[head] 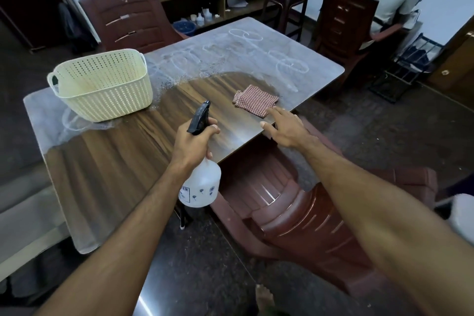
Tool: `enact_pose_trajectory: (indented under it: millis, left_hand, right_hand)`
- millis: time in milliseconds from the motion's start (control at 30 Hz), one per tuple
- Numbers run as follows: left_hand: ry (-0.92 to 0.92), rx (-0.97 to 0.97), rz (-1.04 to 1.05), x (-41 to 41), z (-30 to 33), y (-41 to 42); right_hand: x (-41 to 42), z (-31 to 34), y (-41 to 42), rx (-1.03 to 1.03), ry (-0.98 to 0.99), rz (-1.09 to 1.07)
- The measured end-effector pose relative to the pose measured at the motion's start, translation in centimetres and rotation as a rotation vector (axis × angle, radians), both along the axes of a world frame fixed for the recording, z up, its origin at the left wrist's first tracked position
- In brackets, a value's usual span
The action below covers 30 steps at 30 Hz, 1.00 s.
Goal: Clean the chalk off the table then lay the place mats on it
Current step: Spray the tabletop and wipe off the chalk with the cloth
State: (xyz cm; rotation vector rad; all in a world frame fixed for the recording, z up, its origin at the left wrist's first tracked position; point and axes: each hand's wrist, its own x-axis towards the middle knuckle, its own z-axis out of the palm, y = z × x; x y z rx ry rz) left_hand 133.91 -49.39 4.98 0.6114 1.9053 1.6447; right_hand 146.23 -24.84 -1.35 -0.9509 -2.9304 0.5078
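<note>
Nearby: basket (102,84) on table (115,156), chairs (295,202) around.

spray bottle (202,185): black letters "ER" on the white body, the end of a word cut off by the wrist, just below the left hand (191,146) that grips its neck | small flower marks beside the letters | chalk scrawl on table (256,49): unreadable

Dim indoor light, soft glare on table (238,141), blurred, bowed wide-angle edges
</note>
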Motion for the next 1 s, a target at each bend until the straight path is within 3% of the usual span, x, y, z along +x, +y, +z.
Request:
enact_pose_trajectory:
  millis: [500,733,1000]
  left_hand:
    - [0.017,-0.054,0.257,3.4,-2.9,6.6]
    - [-0.006,-0.084,0.252,1.2,-3.8,8.5]
    - [-0.055,-0.088,0.092,-7.4,-5.4,12.6]
  right_hand:
    - [-2.5,-4.3,8.3,-0.093,0.062,0.084]
    - [-4.5,-6.3,8.5,-0.132,0.059,0.062]
    - [-10.3,-8.7,10.2,-0.107,0.035,-0.050]
